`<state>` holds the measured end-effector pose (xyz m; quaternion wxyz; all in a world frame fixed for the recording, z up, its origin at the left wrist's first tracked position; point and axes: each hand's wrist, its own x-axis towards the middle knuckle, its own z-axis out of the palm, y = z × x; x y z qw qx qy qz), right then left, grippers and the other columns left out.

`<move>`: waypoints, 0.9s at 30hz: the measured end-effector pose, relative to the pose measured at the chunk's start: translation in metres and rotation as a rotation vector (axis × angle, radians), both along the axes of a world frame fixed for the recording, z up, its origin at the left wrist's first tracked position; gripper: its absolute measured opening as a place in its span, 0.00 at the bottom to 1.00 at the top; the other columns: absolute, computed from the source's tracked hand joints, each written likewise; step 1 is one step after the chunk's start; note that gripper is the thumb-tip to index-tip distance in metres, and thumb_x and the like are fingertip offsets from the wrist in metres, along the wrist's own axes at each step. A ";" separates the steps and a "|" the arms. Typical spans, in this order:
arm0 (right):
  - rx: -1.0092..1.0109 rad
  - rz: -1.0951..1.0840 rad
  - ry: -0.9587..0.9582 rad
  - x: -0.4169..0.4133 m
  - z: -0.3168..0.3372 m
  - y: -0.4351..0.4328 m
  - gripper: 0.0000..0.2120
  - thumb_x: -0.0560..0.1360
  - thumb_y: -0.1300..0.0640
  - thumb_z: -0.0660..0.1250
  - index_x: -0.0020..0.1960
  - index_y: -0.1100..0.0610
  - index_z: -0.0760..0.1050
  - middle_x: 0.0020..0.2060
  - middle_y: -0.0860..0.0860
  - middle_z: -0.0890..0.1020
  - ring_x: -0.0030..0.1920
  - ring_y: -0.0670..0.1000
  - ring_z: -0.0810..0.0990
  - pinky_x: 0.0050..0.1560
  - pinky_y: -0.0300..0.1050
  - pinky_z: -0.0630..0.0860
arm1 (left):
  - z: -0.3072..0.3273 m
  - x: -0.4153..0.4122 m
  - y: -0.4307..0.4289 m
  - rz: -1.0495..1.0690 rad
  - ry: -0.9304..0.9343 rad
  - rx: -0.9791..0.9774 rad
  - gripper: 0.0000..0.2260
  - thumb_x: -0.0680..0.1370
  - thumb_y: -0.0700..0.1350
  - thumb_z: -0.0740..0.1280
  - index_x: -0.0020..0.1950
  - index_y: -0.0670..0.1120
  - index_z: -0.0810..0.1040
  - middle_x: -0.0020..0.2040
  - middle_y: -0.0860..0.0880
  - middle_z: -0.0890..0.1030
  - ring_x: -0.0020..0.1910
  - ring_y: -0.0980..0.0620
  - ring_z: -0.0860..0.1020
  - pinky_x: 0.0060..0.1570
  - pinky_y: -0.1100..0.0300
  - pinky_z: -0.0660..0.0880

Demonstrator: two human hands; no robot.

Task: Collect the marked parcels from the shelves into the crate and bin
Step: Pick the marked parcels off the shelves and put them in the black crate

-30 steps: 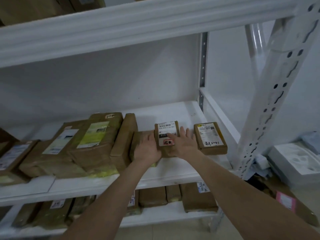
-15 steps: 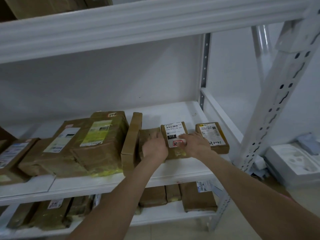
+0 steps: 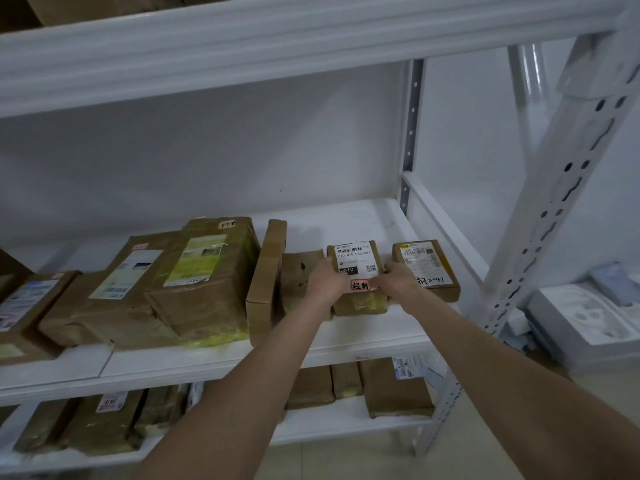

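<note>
A small brown parcel point(image 3: 356, 261) with a white barcode label and a red-marked sticker sits on the middle shelf point(image 3: 346, 344) of a white rack. My left hand point(image 3: 325, 282) grips its left side and my right hand point(image 3: 398, 282) grips its right side. The parcel's front edge is tilted up a little from the shelf. A second small parcel point(image 3: 426, 268) with handwriting on its label lies just right of it. No crate or bin is in view.
Left of the held parcel stand a dented brown parcel point(image 3: 299, 275), a thin box on edge point(image 3: 268, 278) and larger taped boxes point(image 3: 207, 278). More parcels fill the lower shelf point(image 3: 394, 386). A perforated upright point(image 3: 554, 209) stands right; white foam packaging point(image 3: 588, 313) lies on the floor.
My right hand slid from the top of the labelled parcel to its right side, uncovering the red sticker. Both hands now clasp the parcel, and the view has shifted slightly.
</note>
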<state>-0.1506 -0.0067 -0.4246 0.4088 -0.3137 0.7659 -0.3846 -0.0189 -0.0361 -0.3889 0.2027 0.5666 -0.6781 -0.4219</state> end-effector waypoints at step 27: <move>-0.393 -0.210 -0.255 0.027 0.048 0.031 0.31 0.72 0.73 0.62 0.71 0.52 0.66 0.53 0.53 0.81 0.45 0.50 0.82 0.39 0.41 0.79 | 0.039 0.020 0.012 -0.049 0.239 -0.069 0.23 0.78 0.37 0.63 0.73 0.43 0.65 0.66 0.44 0.75 0.62 0.45 0.76 0.61 0.48 0.74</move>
